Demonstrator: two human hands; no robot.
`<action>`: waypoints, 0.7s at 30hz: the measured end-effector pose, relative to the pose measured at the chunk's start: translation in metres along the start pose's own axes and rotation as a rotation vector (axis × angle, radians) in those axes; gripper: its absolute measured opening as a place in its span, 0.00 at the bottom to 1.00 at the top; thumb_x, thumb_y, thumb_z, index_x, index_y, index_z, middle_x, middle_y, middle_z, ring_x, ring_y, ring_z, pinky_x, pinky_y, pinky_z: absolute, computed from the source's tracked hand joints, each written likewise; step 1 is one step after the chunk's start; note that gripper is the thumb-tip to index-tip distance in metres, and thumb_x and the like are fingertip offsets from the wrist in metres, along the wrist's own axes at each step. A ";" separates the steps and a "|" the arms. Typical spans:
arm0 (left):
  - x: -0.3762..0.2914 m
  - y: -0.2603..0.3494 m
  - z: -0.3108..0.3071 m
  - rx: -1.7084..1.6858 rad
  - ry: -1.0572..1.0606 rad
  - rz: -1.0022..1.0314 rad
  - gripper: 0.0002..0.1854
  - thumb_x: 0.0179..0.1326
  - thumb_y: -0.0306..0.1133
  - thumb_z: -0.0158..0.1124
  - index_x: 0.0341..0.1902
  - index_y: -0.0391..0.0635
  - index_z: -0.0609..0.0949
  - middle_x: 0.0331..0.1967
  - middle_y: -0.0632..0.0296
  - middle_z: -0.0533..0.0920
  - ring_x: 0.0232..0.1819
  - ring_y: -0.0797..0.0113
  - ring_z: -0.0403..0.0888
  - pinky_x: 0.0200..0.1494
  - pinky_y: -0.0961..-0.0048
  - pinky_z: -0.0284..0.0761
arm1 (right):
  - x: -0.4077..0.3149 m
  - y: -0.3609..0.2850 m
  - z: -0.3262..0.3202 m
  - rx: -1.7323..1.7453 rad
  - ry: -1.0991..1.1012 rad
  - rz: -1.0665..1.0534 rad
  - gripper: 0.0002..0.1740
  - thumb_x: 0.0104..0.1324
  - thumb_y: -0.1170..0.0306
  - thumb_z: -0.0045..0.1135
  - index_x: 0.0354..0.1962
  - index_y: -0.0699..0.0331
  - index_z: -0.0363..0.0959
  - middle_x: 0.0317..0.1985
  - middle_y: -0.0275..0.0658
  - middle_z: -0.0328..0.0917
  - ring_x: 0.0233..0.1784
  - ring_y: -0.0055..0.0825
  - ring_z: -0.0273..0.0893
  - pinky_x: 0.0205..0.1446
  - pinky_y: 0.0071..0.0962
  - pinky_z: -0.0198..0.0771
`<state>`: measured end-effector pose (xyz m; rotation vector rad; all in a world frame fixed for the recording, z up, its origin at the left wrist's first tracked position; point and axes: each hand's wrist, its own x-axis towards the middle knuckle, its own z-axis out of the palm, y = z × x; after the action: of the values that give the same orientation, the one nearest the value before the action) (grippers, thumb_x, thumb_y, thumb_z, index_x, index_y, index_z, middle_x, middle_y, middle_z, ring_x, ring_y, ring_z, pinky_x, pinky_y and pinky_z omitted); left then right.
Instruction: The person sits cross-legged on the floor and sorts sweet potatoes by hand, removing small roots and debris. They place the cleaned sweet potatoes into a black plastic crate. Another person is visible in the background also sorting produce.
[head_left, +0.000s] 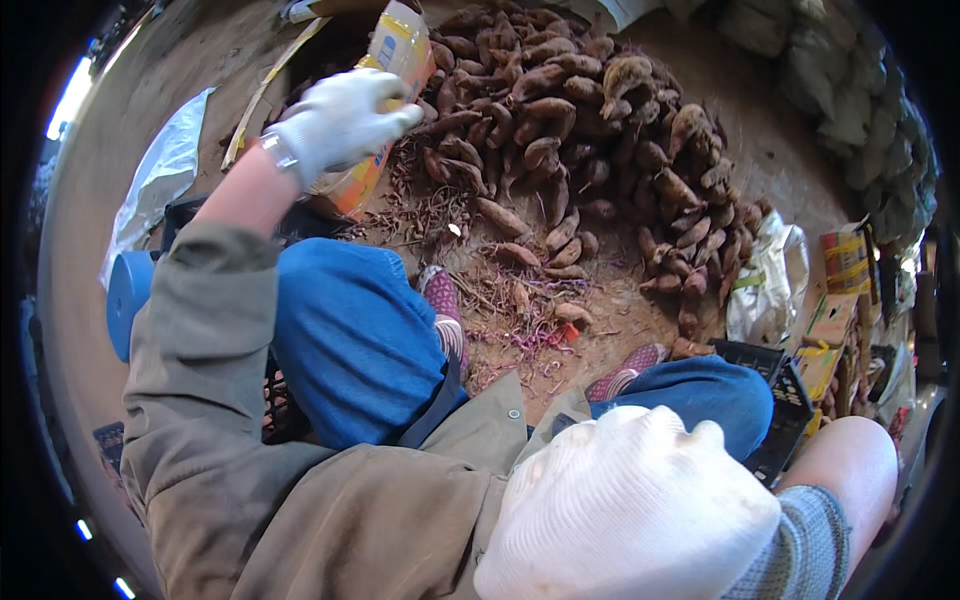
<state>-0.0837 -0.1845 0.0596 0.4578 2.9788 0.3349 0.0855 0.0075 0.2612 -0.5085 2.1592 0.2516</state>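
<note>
My left hand (349, 120), in a white knit glove, reaches over a printed cardboard box (352, 191) at the upper left. Its thumb and fingers stand apart, and nothing shows between them. Beyond the box's right side rises a large pile of reddish-brown sweet potatoes (551, 109). A few loose sweet potatoes (502, 217) lie on the dirt floor between my feet and the pile. My right hand (637, 502), also gloved in white, is close to the camera in front of my chest. Its fingers curl away beneath, so what they hold, if anything, is hidden.
Root trimmings (517, 337) litter the ground around my shoes. A white plastic sack (765, 281) and a black plastic crate (780, 397) stand at the right, with cardboard boxes (829, 319) beyond. Stacked sacks (832, 90) line the upper right. A blue round object (131, 300) is at the left.
</note>
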 end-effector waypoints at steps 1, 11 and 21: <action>0.014 0.025 0.010 0.023 -0.104 0.031 0.24 0.63 0.48 0.60 0.52 0.40 0.81 0.44 0.49 0.83 0.42 0.54 0.84 0.47 0.64 0.79 | 0.006 0.011 0.000 0.011 -0.020 -0.001 0.12 0.57 0.66 0.57 0.34 0.65 0.80 0.36 0.41 0.83 0.39 0.38 0.82 0.44 0.35 0.78; 0.087 0.058 0.282 0.427 -0.596 0.167 0.27 0.61 0.46 0.59 0.60 0.46 0.76 0.61 0.52 0.77 0.55 0.53 0.80 0.53 0.58 0.78 | 0.148 0.161 0.033 0.195 -0.207 0.065 0.15 0.57 0.65 0.56 0.35 0.67 0.82 0.35 0.45 0.84 0.40 0.38 0.84 0.48 0.35 0.78; 0.096 0.060 0.351 0.615 -0.528 0.296 0.31 0.57 0.31 0.61 0.67 0.48 0.70 0.49 0.57 0.77 0.54 0.59 0.77 0.54 0.66 0.74 | 0.339 0.233 0.300 0.470 -0.186 0.293 0.15 0.64 0.65 0.59 0.45 0.64 0.82 0.45 0.43 0.84 0.51 0.36 0.83 0.53 0.35 0.78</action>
<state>-0.1082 -0.0288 -0.2735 0.8819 2.4308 -0.6098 0.0179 0.2323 -0.1907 0.0969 2.0148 -0.0530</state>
